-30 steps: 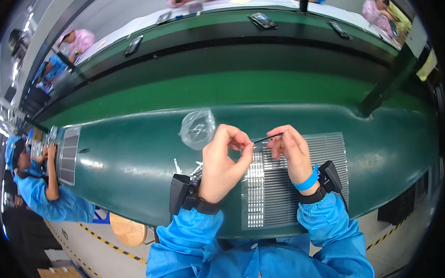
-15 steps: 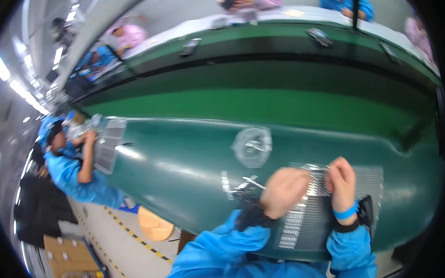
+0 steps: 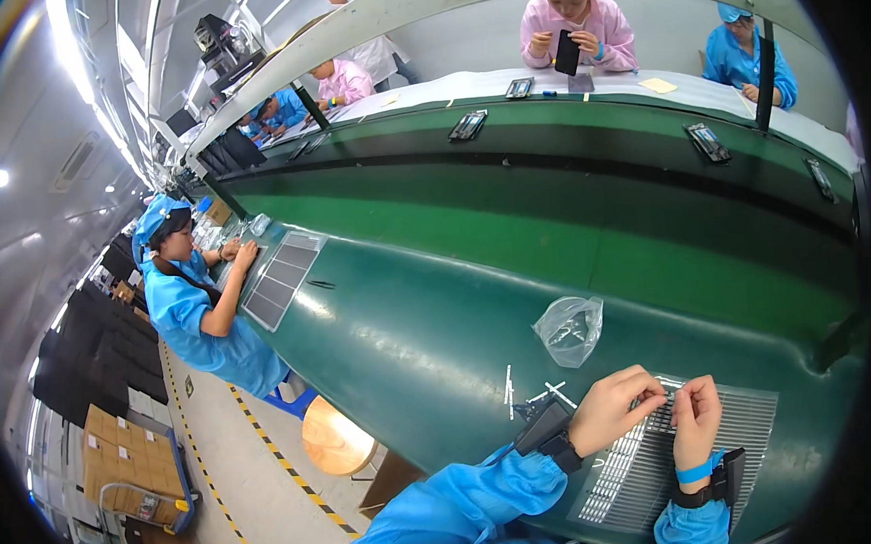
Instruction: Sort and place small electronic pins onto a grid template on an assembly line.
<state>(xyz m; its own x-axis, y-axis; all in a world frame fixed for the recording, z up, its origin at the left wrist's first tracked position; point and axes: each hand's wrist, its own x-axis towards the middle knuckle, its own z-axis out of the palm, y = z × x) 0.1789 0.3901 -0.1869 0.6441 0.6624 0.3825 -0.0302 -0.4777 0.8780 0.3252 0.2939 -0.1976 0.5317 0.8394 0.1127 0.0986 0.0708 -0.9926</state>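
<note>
Above one flat, glossy film sheet (image 3: 751,453) with too many narrow dark strips (image 3: 738,414) to count and a column of small silvery rectangles (image 3: 605,486) on its left part, two bare hands; left hand (image 3: 609,412) narrow, thumb and forefinger pinched together; right hand (image 3: 696,426) also narrow, fingers curled in, tips just beside the left ones; cannot tell what, if anything, between either set of tips; on each wrist, one boxy dark module (image 3: 542,429), plus one smooth blue band (image 3: 695,472) on the right; beneath the sheet, smooth green tabletop (image 3: 410,351) with a soft sheen; beyond the left hand, one crumpled, see-through plastic bag (image 3: 569,332); nearer, at least three slim white strips (image 3: 509,392), two crossed, by small dark pieces (image 3: 527,409); farther left, one co-worker (image 3: 199,302) in blue beside one panelled sheet (image 3: 282,275); below, one round wooden stool (image 3: 334,440).
</note>
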